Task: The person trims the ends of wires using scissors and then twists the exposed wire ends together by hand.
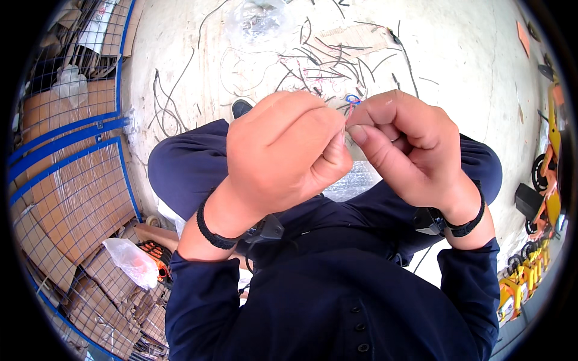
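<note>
My left hand (283, 150) is closed, seen from its back, with thumb and fingertips pinched together at the right. My right hand (406, 147) meets it there, thumb and index finger also pinched, the other fingers curled. A thin red wire (351, 111) shows between the two sets of fingertips. Just beyond it is a small blue wire loop (353, 99); whether the two are joined I cannot tell. The gripped ends are mostly hidden by my fingers. Both hands are raised above my lap, and each wrist wears a black band.
Many short black cable pieces (337, 60) litter the pale floor ahead, beside a flat cardboard piece (355, 37) and a clear plastic bag (259, 24). Longer cable (165, 108) lies at left. A blue mesh cage (123, 72) holds cardboard. Yellow equipment (551, 204) stands at right.
</note>
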The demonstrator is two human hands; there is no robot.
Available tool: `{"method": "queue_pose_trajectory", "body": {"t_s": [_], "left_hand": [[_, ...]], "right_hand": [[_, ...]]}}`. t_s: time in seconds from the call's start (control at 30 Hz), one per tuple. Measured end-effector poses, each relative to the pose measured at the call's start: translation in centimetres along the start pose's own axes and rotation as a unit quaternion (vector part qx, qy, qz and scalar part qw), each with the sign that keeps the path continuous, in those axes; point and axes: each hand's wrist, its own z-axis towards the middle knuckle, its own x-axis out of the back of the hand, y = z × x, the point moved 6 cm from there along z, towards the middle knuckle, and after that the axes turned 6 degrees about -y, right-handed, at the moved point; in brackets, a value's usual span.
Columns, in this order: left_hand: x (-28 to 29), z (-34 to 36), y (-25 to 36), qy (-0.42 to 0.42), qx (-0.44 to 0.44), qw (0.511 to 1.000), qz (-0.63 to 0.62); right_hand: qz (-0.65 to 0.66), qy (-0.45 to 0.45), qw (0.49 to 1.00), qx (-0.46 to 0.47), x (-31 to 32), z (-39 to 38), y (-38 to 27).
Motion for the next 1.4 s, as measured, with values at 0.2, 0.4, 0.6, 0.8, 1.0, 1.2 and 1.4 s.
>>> {"method": "queue_pose_trajectory", "body": {"t_s": [0.2, 0.4, 0.6, 0.8, 1.0, 1.2, 1.4], "left_hand": [[1.5, -0.2, -2.8, 0.047, 0.098, 0.992, -0.071], [0.1, -0.5, -2.3, -0.066, 0.11, 0.963, -0.235], [-0.2, -0.3, -2.1, -0.07, 0.137, 0.947, -0.283], [-0.5, 0.0, -1.7, -0.065, 0.114, 0.946, -0.297], [-0.1, 0.1, -1.9, -0.108, 0.071, 0.97, -0.206], [0.3, 0.1, -0.9, -0.054, -0.014, 0.995, -0.089], [0.6, 0.0, -0.5, -0.031, -0.049, 0.997, -0.044]], "right_hand": [[0.15, 0.01, 0.988, -0.03, 0.9, -0.2, -0.1], [0.228, -0.008, 0.971, -0.065, 0.4, 0.0, 0.7], [0.22, -0.016, 0.974, -0.046, 0.1, 0.1, 0.6], [0.11, -0.022, 0.993, -0.024, 0.3, 0.0, -0.2], [0.026, -0.025, 0.999, -0.002, 1.0, 0.2, -0.6], [0.212, -0.061, 0.971, -0.088, 0.5, -0.1, 1.0], [0.228, -0.075, 0.964, -0.116, 0.2, -0.1, 0.9]]}}
